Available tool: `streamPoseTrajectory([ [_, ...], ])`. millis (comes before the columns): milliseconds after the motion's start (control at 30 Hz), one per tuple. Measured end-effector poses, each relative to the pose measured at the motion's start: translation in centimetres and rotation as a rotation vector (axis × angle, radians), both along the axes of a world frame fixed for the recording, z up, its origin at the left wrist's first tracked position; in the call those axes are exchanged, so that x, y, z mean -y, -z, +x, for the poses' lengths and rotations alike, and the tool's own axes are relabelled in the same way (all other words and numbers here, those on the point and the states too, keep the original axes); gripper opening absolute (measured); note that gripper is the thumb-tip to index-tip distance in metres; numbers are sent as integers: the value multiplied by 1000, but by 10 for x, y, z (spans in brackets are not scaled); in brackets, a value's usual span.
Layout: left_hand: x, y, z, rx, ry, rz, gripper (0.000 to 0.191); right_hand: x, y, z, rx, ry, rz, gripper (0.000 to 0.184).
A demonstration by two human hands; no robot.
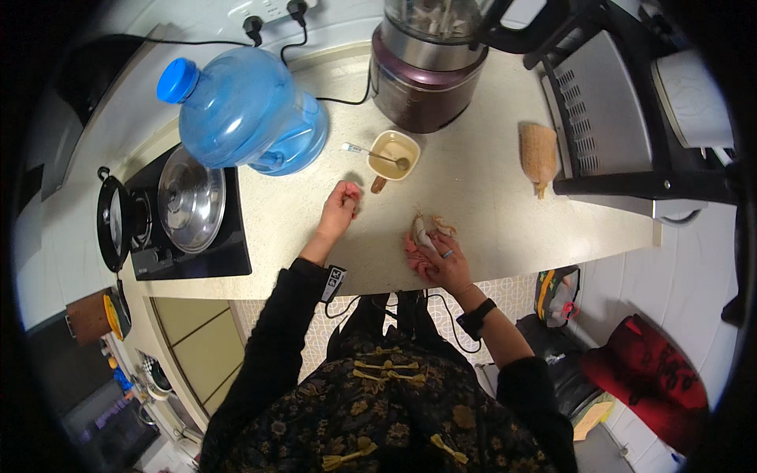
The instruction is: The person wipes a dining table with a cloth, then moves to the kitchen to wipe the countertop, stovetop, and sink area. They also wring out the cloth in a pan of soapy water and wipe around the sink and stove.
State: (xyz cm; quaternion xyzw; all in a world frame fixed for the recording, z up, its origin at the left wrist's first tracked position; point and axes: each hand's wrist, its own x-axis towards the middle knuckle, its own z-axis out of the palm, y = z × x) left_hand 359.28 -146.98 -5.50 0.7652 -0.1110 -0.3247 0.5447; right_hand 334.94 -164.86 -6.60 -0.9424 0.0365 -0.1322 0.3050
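My right hand [447, 267], with a ring on one finger, grips a crumpled pink-and-white cloth [419, 255] on the pale countertop [366, 236]. Part of the cloth is hidden under the palm. To the left, my left hand [342, 208] is held over the counter with its fingers curled in, and nothing shows in it. Just beyond that hand stands a small cream square bowl [408, 145] with a brown handle [378, 184]. A metal spoon [402, 162] rests in the bowl, its pale handle tip sticking out over the left rim.
A large blue water jug [236, 106] stands back left, beside a hob [236, 254] with a glass lid [192, 201]. Behind the bowl is a blender [426, 77]. On the right, a butternut squash [538, 154] lies by a countertop oven [609, 106].
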Motion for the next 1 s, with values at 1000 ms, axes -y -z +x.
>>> streamPoseTrajectory([
  [1000,185,-21,-100,-429,447,-41,29,160,6,-126,-33,691,-220,43],
])
